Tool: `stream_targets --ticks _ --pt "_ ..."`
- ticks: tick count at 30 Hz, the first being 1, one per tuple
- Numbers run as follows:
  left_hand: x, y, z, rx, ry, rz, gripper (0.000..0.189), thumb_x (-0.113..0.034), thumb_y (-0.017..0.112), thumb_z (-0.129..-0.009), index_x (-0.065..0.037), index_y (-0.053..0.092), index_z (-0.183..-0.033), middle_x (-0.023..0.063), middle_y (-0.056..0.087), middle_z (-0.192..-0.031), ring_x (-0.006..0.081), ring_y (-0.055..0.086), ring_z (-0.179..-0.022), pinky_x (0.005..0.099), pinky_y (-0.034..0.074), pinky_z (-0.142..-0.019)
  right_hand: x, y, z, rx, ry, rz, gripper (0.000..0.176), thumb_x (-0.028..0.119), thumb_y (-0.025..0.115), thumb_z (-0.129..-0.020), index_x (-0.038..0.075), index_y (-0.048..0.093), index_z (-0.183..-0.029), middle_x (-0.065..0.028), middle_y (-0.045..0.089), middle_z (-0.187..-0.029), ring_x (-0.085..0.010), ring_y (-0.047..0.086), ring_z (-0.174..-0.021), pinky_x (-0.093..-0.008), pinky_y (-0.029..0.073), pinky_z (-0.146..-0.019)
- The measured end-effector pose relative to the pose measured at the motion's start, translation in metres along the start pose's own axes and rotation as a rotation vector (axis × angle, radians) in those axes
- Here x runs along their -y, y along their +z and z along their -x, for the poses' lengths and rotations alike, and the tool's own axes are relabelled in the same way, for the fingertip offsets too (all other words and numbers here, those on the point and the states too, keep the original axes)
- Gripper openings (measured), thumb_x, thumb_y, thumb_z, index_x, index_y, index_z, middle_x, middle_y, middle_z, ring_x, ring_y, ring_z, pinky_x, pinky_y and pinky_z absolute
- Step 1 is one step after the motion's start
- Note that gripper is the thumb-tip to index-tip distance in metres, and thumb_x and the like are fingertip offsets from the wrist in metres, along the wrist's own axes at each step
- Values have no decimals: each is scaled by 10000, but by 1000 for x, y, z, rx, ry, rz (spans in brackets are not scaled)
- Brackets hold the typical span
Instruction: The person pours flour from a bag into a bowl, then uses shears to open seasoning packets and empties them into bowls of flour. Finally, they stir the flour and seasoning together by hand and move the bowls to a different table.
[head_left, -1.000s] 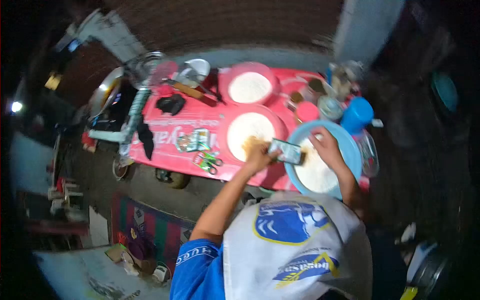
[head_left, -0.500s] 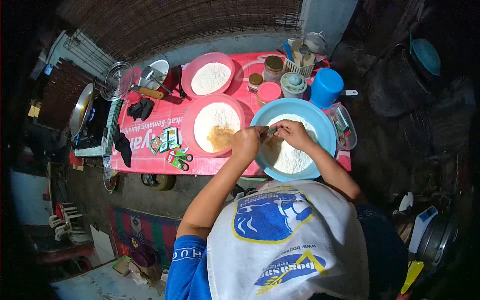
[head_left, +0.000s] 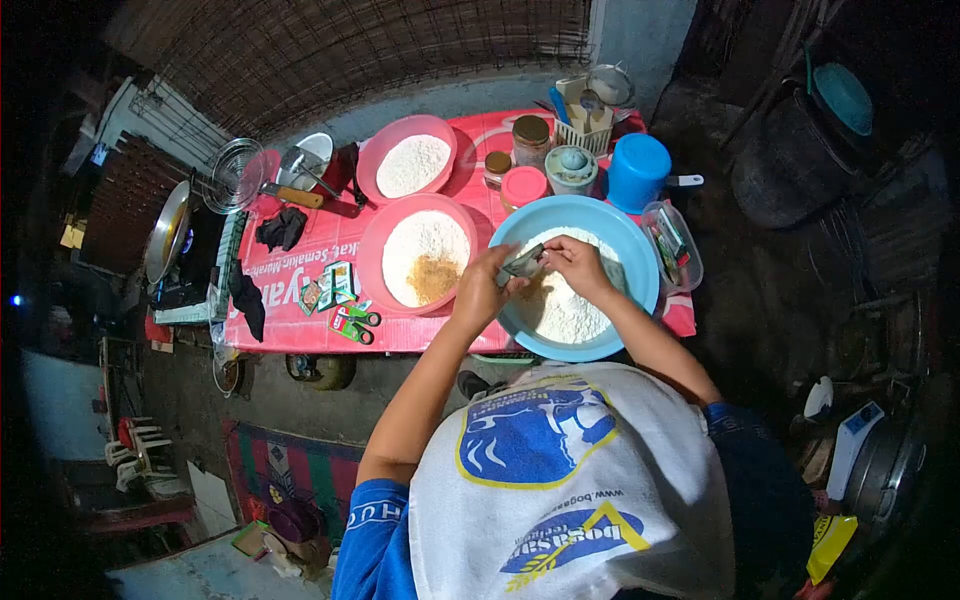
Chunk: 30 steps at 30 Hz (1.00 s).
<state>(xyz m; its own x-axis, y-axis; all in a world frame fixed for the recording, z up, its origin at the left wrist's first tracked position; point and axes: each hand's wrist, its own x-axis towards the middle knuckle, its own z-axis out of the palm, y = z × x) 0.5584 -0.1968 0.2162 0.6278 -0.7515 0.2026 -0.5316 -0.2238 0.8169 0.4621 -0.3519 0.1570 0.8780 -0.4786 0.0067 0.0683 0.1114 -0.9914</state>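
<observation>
Pinching a small sachet [head_left: 523,263] between them, both hands meet over the blue bowl [head_left: 643,262], near its ten o'clock rim. The left hand [head_left: 483,290] is closed on the sachet's nine o'clock end, and the right hand [head_left: 577,262] grips its three o'clock end with fingertips pressed together. The sachet sits tilted above the flour [head_left: 572,312] heaped in that bowl; a brownish patch shows on the flour just under the hands.

At nine o'clock from the blue bowl, almost touching it, stands a pink bowl [head_left: 376,250] of flour with brown powder on its five o'clock side. A second pink bowl [head_left: 371,163] of plain flour sits at eleven o'clock from that one. All three rest on a red cloth [head_left: 290,335].

At twelve o'clock from the blue bowl are a pink-lidded jar [head_left: 523,186] and a blue jug [head_left: 637,171], close together. A clear tub [head_left: 678,246] lies at the bowl's three o'clock edge. Loose packets [head_left: 334,283] and scissors [head_left: 357,323] lie at eight o'clock from the nearer pink bowl. Farther out at nine o'clock, off the cloth, a wok [head_left: 166,231] stands on a stove.
</observation>
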Motion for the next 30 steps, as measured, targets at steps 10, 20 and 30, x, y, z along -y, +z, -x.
stream_targets --ticks 10,20,30 --pt "-8 11 -2 31 99 -477 191 -215 612 -708 -107 656 -860 101 624 -857 280 596 -769 373 483 -667 10 9 8 56 -187 206 139 -37 511 -783 -3 574 -902 -43 596 -808 -88 567 -738 -227 461 -660" --pt "2 25 -7 -54 198 -785 170 -282 618 -639 -114 637 -646 74 598 -633 217 592 -644 344 469 -573 2 -3 10 51 -159 205 152 -44 512 -772 -13 562 -913 -55 587 -825 -103 567 -742 -245 467 -683" --pt "0 25 -9 9 170 -645 172 -140 549 -630 -142 667 -754 99 598 -687 246 588 -669 359 470 -580 50 -27 32 -112 -85 253 101 20 537 -824 -15 547 -918 -61 582 -830 -104 569 -744 -225 480 -632"
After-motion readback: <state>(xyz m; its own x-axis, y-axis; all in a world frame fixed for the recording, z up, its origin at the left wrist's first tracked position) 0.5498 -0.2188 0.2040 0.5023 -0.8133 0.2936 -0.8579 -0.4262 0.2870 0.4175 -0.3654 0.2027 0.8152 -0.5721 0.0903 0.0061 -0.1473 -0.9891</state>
